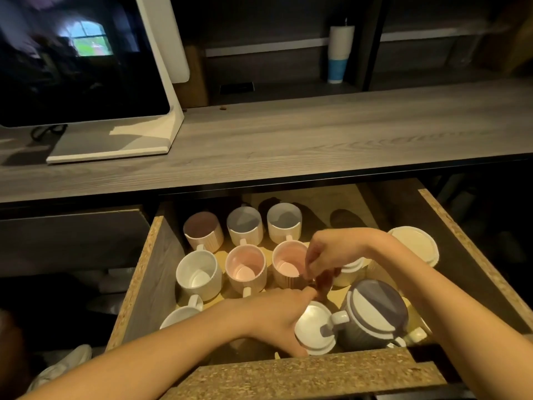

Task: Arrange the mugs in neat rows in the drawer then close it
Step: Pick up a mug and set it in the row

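Mugs (245,269) stand in the open drawer (138,287), and rows are taking shape: three along the back, pink-lined (202,230) then two grey-lined (244,225), and in front of them a white mug (197,271) and two pink-lined ones. The right-hand pink mug (288,262) is the landmark here. The right hand (331,255) hovers at that mug's right rim, fingers curled and pinched together; whether they grip anything, I cannot tell. The left hand (274,319) reaches in just in front of that mug, fingers wrapped round an upturned white mug (314,327) near the drawer's front edge, thumb pointing toward the right hand. Right of the upturned mug, touching it, a grey teapot (375,313) with a grey-and-white lid. Behind the teapot, to the right of the landmark mug, more cream cups (412,245) sit upside down. Another white mug (184,310) peeks out in front of the white one, at the left forearm. Above the drawer runs a wooden counter (317,134) with a monitor (80,59) and a tumbler (339,53) farther back.
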